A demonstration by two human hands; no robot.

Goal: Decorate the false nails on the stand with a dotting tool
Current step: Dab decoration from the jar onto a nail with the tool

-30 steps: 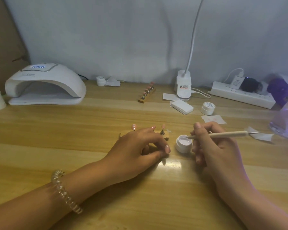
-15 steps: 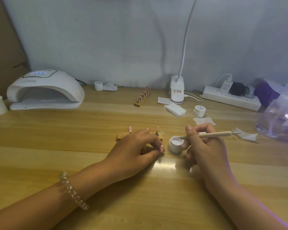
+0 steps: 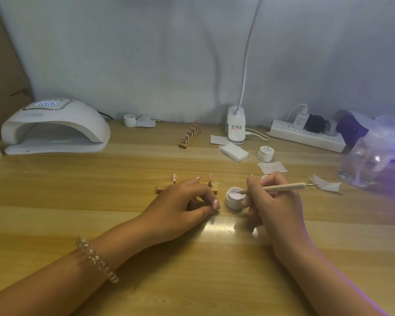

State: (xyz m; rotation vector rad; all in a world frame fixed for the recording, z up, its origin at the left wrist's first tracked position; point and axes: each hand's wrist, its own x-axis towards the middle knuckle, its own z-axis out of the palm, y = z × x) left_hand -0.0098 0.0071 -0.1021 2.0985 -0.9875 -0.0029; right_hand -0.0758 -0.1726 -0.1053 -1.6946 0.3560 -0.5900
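Observation:
A small wooden nail stand (image 3: 163, 186) with pink false nails (image 3: 174, 177) on pegs lies at the table's middle. My left hand (image 3: 183, 206) grips its right part, fingers curled over the front, hiding most of it. My right hand (image 3: 274, 201) holds a cream dotting tool (image 3: 283, 187) like a pen. The tool's metal tip rests inside an open white gel pot (image 3: 234, 198), which stands just right of the stand.
A white nail lamp (image 3: 55, 127) sits at the back left. A second nail stand (image 3: 190, 136), wipes (image 3: 234, 152), a closed pot (image 3: 265, 153), a lamp base (image 3: 236, 126), a power strip (image 3: 306, 137) and a clear jar (image 3: 372, 160) fill the back and right.
Both hands stay in place, the left on the stand, the right with the tool's tip in the pot. Only my head's view has shifted a little.

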